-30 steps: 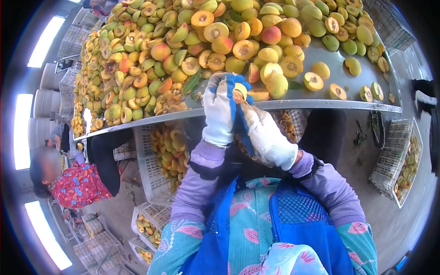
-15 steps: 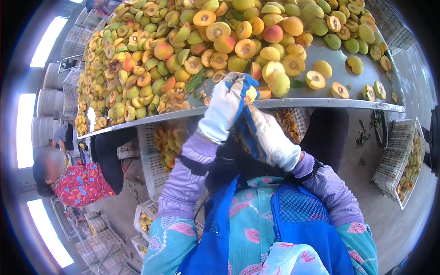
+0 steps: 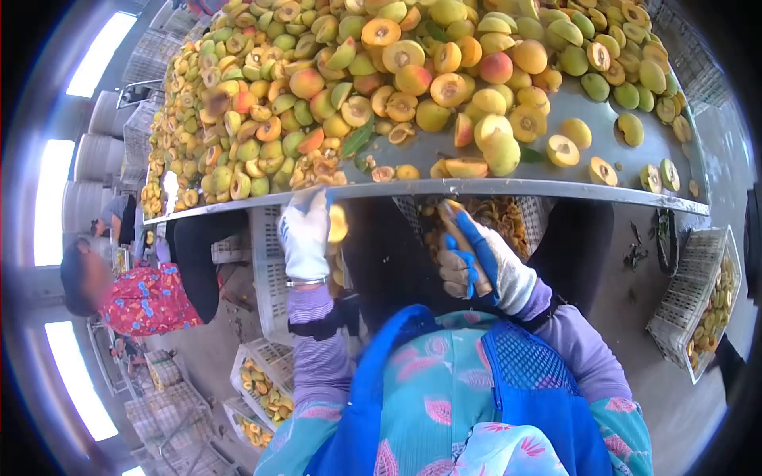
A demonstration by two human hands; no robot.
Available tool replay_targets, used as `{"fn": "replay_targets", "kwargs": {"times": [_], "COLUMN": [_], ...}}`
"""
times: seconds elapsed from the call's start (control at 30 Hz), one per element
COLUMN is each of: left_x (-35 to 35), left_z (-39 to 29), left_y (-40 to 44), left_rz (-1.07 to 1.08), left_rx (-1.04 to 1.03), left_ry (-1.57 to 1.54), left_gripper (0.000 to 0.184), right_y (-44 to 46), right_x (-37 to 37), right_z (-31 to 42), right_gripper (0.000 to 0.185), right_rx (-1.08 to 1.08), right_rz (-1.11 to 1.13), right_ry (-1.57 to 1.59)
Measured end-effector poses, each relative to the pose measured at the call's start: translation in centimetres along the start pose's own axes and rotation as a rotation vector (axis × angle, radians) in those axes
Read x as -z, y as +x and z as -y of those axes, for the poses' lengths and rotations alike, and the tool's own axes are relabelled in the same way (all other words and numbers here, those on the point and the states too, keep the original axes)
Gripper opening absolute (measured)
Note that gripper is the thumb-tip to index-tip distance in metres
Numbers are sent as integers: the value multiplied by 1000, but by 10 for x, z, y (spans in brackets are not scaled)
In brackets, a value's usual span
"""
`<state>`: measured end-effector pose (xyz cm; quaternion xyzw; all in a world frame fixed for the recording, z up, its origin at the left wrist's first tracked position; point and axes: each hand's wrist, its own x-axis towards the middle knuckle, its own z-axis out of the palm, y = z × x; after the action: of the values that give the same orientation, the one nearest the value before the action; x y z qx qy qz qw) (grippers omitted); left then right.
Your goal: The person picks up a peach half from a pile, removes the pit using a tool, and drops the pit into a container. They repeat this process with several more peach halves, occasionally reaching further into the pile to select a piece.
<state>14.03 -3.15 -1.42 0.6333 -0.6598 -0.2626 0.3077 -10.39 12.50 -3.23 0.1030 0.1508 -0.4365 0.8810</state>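
My left hand, in a white and blue glove, is over the crate below the table edge. Its fingers look stretched out, and a yellow apricot half shows right beside it; a firm hold is not visible. In my right hand, also gloved, is a slim tool with a tan handle, its fingers wrapped round it; I cannot make out a blade. Ahead of both hands, green, yellow and reddish apricots, many of them halved, are heaped on the metal table.
The table's raised metal rim runs across in front of me. Beneath it stand a white crate and cut fruit pieces. Another crate of fruit is on the floor at right. A person in a red flowered top is at left.
My hands were together at the table rim around a piece of fruit. They have parted: the left moved left and down over the crate, the right drew back toward me with the tool.
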Motion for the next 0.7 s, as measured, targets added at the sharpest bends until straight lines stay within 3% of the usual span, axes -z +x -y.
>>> {"fn": "replay_targets", "kwargs": {"times": [0.03, 0.1, 0.17, 0.23, 0.3, 0.37, 0.43, 0.47, 0.5, 0.57, 0.6, 0.63, 0.7], "left_x": [7, -26, -75, -135, -136, -140, -143, -124, -114, -97, -99, -98, -83], "left_z": [-37, -76, -124, -117, -144, -126, -92, -105, -103, -118, -117, -109, -119], "left_y": [-10, -11, -21, -16, 9, 25, 42, 35, 34, 22, 18, 17, -2], "left_rz": [-17, 59, 346, 448, 795, 787, 911, 905, 966, 978, 880, 823, 768], "left_rx": [-23, -321, -572, -719, -536, -402, -217, 77, 77, 256, 121, 10, 195], "left_ry": [160, 156, 192, 420, 391, 198, -396, -499, -628, -843, -843, -834, -1053], "left_gripper": [24, 28, 35, 40, 39, 36, 38, 41, 44, 48, 52, 54, 58], "right_y": [0, -11, -21, -30, -36, -30, -22, -16, -7, 17, 25, 17, 17], "right_x": [24, 20, 5, -5, -10, -11, -22, -18, -14, -20, -29, -44, -40], "right_z": [-3, -4, 0, 9, 20, 27, 43, 50, 55, 57, 48, 38, 30], "right_gripper": [49, 49, 49, 49, 49, 46, 41, 39, 39, 39, 35, 30, 29], "right_rx": [65, 104, 190, 291, 468, 589, 778, 816, 816, 1139, 1103, 1102, 1168], "right_rz": [-66, -95, -200, -298, -473, -488, -674, -623, -621, -688, -625, -656, -468], "right_ry": [-5, -59, -106, -147, -348, -351, -648, -757, -754, -1278, -1121, -1360, -1624]}}
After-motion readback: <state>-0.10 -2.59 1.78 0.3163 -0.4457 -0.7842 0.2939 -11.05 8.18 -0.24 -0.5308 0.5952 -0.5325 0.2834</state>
